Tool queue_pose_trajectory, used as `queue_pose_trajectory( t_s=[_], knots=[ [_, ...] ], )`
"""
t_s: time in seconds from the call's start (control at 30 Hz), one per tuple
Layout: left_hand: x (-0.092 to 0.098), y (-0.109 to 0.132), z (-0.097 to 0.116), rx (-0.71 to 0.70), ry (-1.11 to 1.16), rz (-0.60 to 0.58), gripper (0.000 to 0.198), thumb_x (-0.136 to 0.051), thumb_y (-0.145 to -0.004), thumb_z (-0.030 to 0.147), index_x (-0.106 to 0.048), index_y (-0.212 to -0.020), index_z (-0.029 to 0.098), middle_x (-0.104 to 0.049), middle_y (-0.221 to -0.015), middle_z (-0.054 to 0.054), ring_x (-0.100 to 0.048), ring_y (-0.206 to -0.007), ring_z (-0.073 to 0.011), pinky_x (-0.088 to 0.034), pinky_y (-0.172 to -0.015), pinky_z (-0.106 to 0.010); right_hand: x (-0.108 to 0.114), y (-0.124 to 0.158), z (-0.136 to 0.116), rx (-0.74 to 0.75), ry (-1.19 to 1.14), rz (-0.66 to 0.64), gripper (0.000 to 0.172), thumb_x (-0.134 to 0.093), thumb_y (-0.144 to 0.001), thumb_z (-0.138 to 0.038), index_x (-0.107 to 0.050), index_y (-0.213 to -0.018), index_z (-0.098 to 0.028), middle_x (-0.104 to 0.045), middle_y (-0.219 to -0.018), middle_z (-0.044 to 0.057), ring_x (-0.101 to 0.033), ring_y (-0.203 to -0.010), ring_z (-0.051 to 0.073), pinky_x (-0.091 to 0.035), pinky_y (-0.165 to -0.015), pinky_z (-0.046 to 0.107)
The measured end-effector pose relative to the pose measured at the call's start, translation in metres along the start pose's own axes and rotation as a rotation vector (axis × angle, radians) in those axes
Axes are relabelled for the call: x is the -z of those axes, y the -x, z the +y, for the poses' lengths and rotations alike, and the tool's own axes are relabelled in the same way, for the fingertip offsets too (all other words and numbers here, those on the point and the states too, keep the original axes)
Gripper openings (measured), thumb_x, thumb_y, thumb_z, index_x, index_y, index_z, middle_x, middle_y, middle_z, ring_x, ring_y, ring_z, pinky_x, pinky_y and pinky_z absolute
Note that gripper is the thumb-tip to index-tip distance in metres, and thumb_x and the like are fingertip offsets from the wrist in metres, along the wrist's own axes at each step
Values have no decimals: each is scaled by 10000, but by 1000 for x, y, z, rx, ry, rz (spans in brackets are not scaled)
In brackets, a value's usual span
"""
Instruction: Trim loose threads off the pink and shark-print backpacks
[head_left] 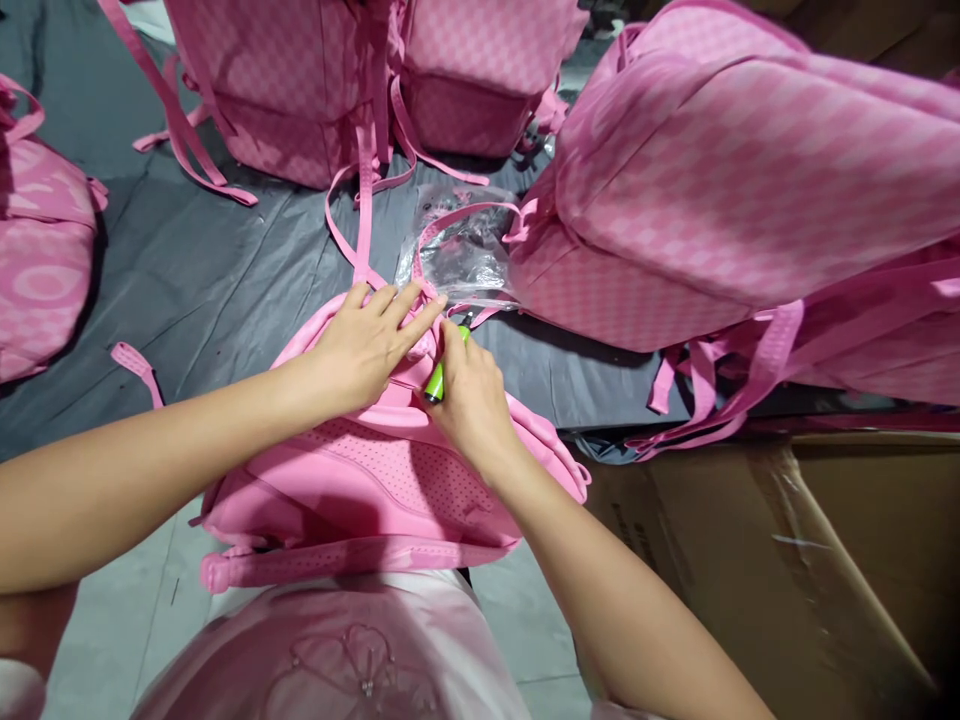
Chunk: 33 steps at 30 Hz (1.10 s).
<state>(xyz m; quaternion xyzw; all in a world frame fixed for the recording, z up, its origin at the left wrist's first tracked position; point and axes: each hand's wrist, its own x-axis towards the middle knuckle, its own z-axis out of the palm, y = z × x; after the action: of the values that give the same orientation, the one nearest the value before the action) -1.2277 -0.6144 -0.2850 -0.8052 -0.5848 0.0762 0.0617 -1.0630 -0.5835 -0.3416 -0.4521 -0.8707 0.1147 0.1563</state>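
A pink backpack (375, 480) lies back-up at the near edge of the table, its mesh padding facing me. My left hand (367, 340) rests flat on its top, fingers spread. Right beside it, my right hand (469, 395) is closed round a small green lighter (437, 377), whose tip points at the backpack's top near the carry loop. A pink strap (364, 220) runs from the backpack's top away across the table.
Several more pink checkered backpacks lie around: two at the back (300, 90), a large pile at the right (735, 190), one at the left edge (37, 260). A clear plastic bag (465, 250) lies behind my hands. The table has a dark cover (210, 280). A cardboard box (787, 560) stands at the lower right.
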Motion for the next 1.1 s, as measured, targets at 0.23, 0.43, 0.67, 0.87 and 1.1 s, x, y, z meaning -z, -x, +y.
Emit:
queue_pose_trajectory(
  t_s=[0.23,0.43,0.67,0.87,1.1],
  knots=[
    [-2,-5,-4,1,-11,-38,1004,-707,-823,430,-139,-1600,142,-238,-1633,-204,-317,-1438,-376,-308,-1109,-484,-3,1,0,-27,30,27,787,-646,-766,-110,-329,-1486,-99,-585,-1256,222,-558,-1063,382,-468,-877,505],
    [-5,-8,3,62,-38,-33,1021,-721,-821,420,-124,-1603,148,-230,-1639,-202,-330,-1426,-370,-286,-1122,-512,-9,-3,3,14,48,95,775,-703,-781,-181,-356,-1473,-147,-613,-1206,204,-581,-990,359,-479,-823,475],
    [-4,-1,4,61,-32,14,774,-564,-927,374,-235,-1574,106,-288,-1625,-185,-375,-1397,-345,-308,-1115,-501,14,16,18,76,-53,241,639,-575,-945,-447,-392,-1474,-139,-598,-1273,228,-604,-1078,361,-499,-859,489],
    [-5,-1,3,50,-26,44,694,-490,-953,312,-259,-1561,71,-296,-1616,-204,-414,-1357,-353,-340,-1079,-514,43,36,8,41,-561,175,171,-599,-932,-340,-657,-1031,-213,-729,-938,59,-690,-819,209,-550,-746,336],
    [0,2,2,36,-7,37,700,-500,-943,268,-250,-1561,56,-299,-1613,-207,-413,-1361,-354,-333,-1087,-505,55,6,9,225,-483,-323,215,-657,-875,-211,-747,-1070,-206,-769,-992,49,-710,-826,191,-547,-735,301]
  ],
)
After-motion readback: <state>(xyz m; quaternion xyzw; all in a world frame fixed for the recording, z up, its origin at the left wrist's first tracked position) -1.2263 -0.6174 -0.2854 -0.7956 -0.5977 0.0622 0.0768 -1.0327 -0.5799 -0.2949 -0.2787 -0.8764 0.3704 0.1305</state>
